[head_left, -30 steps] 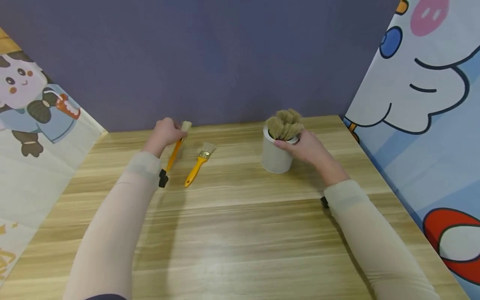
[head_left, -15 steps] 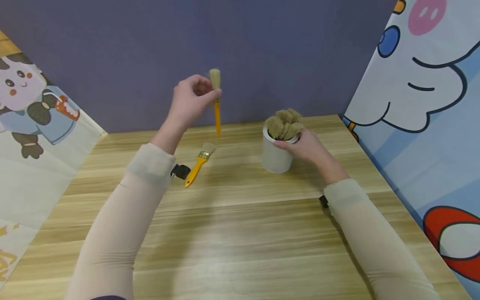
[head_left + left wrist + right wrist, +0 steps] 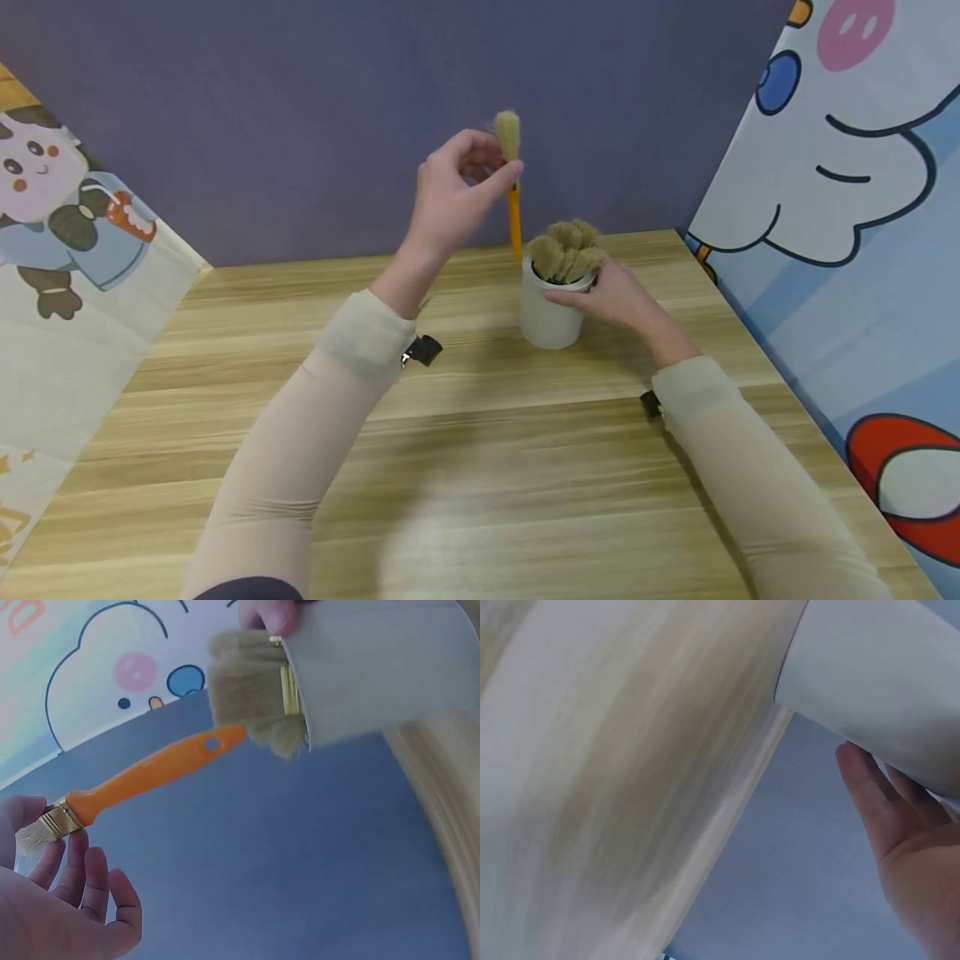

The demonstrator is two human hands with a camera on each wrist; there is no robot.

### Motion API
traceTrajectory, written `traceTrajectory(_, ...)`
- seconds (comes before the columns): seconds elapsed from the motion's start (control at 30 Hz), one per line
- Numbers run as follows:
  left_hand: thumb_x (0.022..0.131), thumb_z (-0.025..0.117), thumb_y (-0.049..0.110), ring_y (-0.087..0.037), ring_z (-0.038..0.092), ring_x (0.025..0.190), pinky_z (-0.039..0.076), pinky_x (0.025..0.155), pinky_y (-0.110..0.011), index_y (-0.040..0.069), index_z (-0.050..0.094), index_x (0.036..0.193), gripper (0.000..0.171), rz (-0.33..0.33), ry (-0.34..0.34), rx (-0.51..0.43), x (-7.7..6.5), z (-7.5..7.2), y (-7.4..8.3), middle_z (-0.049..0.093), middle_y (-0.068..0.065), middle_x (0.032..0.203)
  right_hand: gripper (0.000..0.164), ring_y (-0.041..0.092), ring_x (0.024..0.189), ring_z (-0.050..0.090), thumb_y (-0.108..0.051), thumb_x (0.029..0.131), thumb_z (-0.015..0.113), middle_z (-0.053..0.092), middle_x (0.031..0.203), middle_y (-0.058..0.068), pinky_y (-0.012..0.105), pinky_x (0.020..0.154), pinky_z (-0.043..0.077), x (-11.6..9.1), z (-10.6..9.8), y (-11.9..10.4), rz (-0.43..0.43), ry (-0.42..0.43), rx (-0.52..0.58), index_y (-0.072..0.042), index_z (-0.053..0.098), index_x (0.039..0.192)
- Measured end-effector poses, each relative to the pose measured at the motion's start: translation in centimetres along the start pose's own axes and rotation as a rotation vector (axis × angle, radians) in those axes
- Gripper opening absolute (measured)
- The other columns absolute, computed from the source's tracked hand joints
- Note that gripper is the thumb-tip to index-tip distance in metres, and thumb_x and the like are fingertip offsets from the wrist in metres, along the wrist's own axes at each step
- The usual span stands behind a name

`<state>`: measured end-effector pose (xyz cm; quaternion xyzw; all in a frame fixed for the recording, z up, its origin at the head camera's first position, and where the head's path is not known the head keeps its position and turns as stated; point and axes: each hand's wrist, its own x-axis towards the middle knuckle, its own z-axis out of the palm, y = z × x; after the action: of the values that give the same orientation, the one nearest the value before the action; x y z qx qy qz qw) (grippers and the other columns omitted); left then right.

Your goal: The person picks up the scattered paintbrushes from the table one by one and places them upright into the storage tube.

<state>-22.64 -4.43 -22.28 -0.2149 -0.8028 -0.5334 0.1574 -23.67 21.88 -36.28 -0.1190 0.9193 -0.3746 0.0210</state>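
Note:
My left hand pinches a paintbrush by its metal ferrule between thumb and fingers. Its bristles point up, and the orange handle hangs down with its end near the left rim of a white can. Several tan-bristled paintbrushes fill the can, bristles upward. At the can's right side, my right hand grips it near the rim, thumb across the front; in the right wrist view, fingers lie along its far side. Another paintbrush on the table is almost wholly hidden behind my left forearm.
The can stands toward the back of a wood-grain table. A dark blue-grey wall rises behind it. Panels with cartoon prints border the table at left and right. Small black devices are strapped at both wrists.
My left hand has lifted the paintbrush off the table and carried it right, beside the can. The left forearm now covers the other lying paintbrush. My right hand keeps its hold on the can.

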Motion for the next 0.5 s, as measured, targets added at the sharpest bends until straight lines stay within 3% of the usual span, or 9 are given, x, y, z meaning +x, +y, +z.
traceTrajectory(0.2,0.101,0.075,0.032,-0.012,0.066,0.093,0.055,0.08,-0.029,0.015,0.069,0.124,0.029,-0.004,-0.056,-0.031,-0.9,1.9,0.2,0.075,0.0,0.111,0.108,0.041,0.151,0.046,-0.066,0.088,0.078,0.045,0.165,0.02,0.063,0.121,0.041,-0.2,0.1,0.0,-0.001,-0.019,0.026,-0.016,0.026,0.168)
traceTrajectory(0.5,0.103,0.073,0.03,-0.012,0.064,0.089,0.053,0.078,-0.026,0.013,0.068,0.124,0.027,0.052,-0.09,-0.023,-1.8,4.3,0.1,0.074,0.0,0.111,0.096,0.037,0.146,0.052,-0.066,0.089,0.078,0.053,0.159,0.016,0.06,0.119,0.044,-0.2,-0.2,-0.4,-0.015,-0.023,0.044,-0.015,0.039,0.16)
